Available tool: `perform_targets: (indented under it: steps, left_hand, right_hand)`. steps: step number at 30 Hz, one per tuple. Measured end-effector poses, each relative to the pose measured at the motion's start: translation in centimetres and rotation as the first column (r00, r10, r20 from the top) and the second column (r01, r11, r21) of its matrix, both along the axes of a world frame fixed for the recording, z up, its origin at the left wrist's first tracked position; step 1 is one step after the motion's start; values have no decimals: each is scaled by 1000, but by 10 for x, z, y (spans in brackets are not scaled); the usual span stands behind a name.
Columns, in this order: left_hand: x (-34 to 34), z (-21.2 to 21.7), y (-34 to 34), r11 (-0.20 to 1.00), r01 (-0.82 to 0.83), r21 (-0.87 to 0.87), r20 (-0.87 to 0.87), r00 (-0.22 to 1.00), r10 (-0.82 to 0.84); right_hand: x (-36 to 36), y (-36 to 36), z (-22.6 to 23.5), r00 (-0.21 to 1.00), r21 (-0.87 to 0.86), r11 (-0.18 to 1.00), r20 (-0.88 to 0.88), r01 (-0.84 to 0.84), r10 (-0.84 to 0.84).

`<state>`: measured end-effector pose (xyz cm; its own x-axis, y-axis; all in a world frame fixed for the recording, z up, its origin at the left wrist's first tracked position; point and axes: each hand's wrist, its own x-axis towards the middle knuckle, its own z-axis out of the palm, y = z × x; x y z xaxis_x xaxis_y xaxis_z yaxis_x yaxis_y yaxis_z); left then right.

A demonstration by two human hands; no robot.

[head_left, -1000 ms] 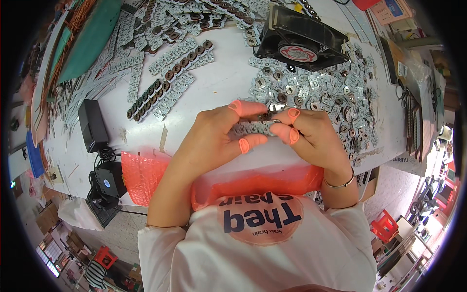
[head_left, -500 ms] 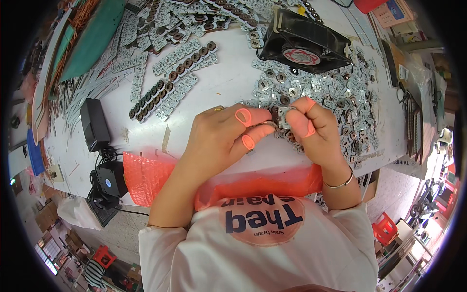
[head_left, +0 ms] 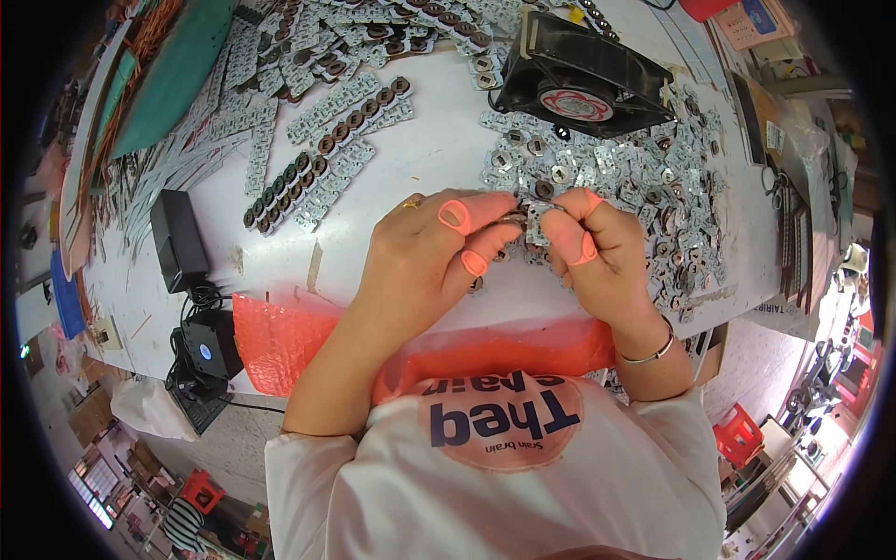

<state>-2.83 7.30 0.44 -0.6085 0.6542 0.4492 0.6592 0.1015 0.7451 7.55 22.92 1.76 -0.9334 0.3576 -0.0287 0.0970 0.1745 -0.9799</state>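
Orange finger cots cover the thumb and forefinger of both my hands, which meet above the white table. My right hand pinches a small silvery metal plate between thumb and forefinger. Close against it, my left hand has its thumb and forefinger closed on a small part, mostly hidden by the fingertips. Just beyond the hands, a dark round disc lies among a wide heap of similar small metal plates. The heap spreads to the right of my right hand.
A black fan stands behind the heap. Left of centre lie rows of plates with dark discs, and more plate strips pile up at the back. A black box with cables stands at left. Red bubble wrap covers the near edge.
The silvery plate between my hands has shifted slightly left and is turned more upright. Both hands have moved slightly, still close together with their fingers pinched.
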Motion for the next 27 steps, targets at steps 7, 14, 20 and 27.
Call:
perform_targets:
  steps: [7, 14, 20, 27]
  left_hand:
    - [1, -1, -4, 994, 80, -80, -129, 988, -89]
    - [-9, 4, -9, 998, 63, 8, 281, 958, -63]
    - [-3, 5, -12, 995, 101, 7, 673, 735, -79]
    - [-5, 8, -14, 990, 132, 58, 756, 642, -129]
  right_hand:
    - [0, -1, -2, 996, -186, 982, 84, 43, -27]
    - [-3, 19, -5, 989, 356, 929, -64, -104, 135]
    - [2, 25, -2, 983, 259, 951, -36, -167, 182]
    - [1, 27, 1, 981, 264, 947, -21, -181, 194]
